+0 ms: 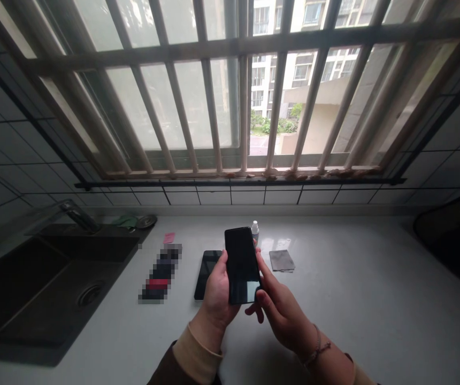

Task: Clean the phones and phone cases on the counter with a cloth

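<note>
A black smartphone (241, 262) with a dark screen is held above the counter, its face toward me. My left hand (216, 291) wraps its left edge and lower back, thumb along the side. At the right edge, my right hand (276, 302) grips with thumb near the lower corner and fingers on the side; some fingertips are hidden behind the phone. Beneath, a second black phone or small tablet (205, 272) lies on the counter, partly covered by my left hand. Behind the held phone stands a small white-capped bottle (255, 229). To the right is a folded grey cloth (282, 260).
A dark sink (105, 262) with a faucet (79, 216) occupies the left side. A pixelated dark item (161, 272) and a pink slip (169, 238) lie between sink and phones. A green cloth (124, 222) rests behind the sink. A black bag-like object (454, 235) stands far right.
</note>
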The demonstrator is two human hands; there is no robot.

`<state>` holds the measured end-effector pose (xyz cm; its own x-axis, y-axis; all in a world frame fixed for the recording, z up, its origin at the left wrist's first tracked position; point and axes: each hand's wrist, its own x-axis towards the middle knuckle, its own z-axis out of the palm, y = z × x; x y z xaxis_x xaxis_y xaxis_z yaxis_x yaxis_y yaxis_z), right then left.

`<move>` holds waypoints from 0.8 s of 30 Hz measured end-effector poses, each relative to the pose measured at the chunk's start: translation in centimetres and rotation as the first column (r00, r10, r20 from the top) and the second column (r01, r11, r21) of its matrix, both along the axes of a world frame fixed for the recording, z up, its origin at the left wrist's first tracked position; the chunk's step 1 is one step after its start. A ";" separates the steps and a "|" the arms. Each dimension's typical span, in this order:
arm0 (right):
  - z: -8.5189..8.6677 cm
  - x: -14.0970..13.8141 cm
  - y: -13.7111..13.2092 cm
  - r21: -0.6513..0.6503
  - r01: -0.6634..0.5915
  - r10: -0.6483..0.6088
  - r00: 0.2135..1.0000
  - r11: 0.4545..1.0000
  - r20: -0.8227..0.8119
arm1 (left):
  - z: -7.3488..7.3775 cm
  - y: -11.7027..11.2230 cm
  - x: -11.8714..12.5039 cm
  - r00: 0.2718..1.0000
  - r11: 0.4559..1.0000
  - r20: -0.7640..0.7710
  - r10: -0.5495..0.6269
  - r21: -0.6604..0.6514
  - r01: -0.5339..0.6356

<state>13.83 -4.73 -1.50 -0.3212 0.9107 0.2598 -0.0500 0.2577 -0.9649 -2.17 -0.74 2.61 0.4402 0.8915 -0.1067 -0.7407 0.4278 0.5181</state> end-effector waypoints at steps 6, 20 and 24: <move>0.3 -0.1 0.0 0.006 0.047 -0.048 0.995 0.999 0.083 | 0.3 0.1 0.4 0.993 0.994 -0.075 0.090 -0.055 -0.094; -0.3 0.0 0.5 0.034 0.102 -0.104 0.992 0.994 0.069 | 0.5 -0.1 0.9 0.989 0.990 -0.068 0.133 -0.033 -0.135; -1.1 0.2 0.8 0.009 0.223 -0.223 0.975 0.975 -0.006 | 0.6 -0.2 1.1 0.989 0.992 -0.083 0.119 -0.032 -0.122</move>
